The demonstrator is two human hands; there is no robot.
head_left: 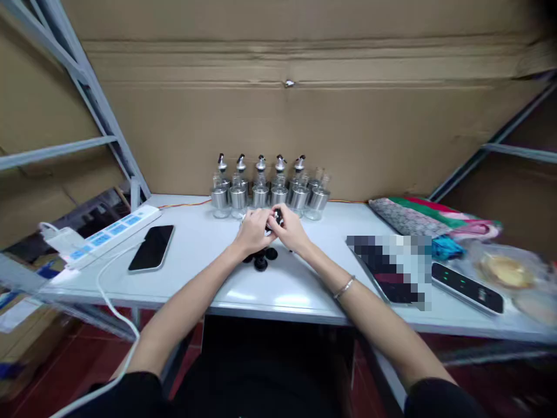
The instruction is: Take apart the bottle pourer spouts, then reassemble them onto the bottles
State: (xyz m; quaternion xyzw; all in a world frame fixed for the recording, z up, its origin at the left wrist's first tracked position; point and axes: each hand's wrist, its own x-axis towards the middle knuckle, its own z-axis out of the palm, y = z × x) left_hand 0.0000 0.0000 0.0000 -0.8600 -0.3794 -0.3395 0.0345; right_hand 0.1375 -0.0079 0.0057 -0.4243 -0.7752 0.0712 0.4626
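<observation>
The worktop [195,241] is whitish, bottles [261,195] by its back edge silver and clear, caps [261,264] toward its front edge black, cloth [452,220] near its back-right corner red, green and pink.

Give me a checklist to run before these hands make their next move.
1. Piece held: ok. The left hand and right hand meet around a small dark piece.
2. Piece fully assembled: cannot tell; fingers cover much of it.
3. Black round parts close by: ok, on the table just below the hands.
4. Front-row bottles upright: ok.
5. Every back-row bottle topped: not ok. Five pourer tops show; the rightmost back-row bottle has none.
6. White cable clear of the left arm: not ok, it crosses in front of it.
</observation>
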